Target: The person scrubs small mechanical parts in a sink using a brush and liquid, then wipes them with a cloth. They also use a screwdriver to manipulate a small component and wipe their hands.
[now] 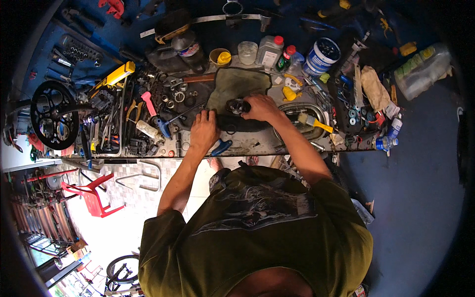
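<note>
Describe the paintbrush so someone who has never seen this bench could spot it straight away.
On the cluttered workbench, find the oval metal tray beside the right hand. The paintbrush lies across its right rim, bristles pointing left. Pale bristles and a yellow handle set it apart from the grey tray.

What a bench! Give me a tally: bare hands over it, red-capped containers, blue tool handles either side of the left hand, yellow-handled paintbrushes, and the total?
Hands: 2 (left hand, right hand)
Red-capped containers: 2 (grey jug, dark bottle)
Blue tool handles: 2 (left blue handle, right blue handle)
Paintbrush: 1
Total: 7
</note>
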The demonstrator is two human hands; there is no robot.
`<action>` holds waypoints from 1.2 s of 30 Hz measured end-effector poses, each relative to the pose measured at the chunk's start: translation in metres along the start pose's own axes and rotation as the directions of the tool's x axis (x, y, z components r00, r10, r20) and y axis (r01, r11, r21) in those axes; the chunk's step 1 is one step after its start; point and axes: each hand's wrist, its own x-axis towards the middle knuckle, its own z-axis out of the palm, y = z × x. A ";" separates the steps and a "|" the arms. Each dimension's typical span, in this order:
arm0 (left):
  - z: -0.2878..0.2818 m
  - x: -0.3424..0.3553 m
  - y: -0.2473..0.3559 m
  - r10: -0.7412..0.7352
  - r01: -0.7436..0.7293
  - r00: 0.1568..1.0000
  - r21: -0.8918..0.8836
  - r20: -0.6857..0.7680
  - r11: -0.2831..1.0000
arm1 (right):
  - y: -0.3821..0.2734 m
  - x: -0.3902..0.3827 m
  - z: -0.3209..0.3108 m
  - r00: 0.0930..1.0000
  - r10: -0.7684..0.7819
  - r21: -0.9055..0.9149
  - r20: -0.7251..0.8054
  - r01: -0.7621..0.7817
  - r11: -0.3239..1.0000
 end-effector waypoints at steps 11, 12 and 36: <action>-0.040 -0.013 -0.010 0.099 -0.080 0.975 -0.101 0.201 0.992 | 0.047 -0.011 -0.033 0.988 -0.116 0.309 0.101 0.079 0.948; -0.050 -0.011 -0.009 0.062 -0.026 0.956 -0.129 0.285 0.991 | 0.052 -0.013 -0.036 0.997 -0.078 0.298 0.022 0.068 0.952; 0.001 0.159 -0.018 0.036 0.128 0.967 -0.604 0.252 0.787 | 0.122 -0.197 -0.076 0.742 0.568 0.181 -0.356 -0.541 0.821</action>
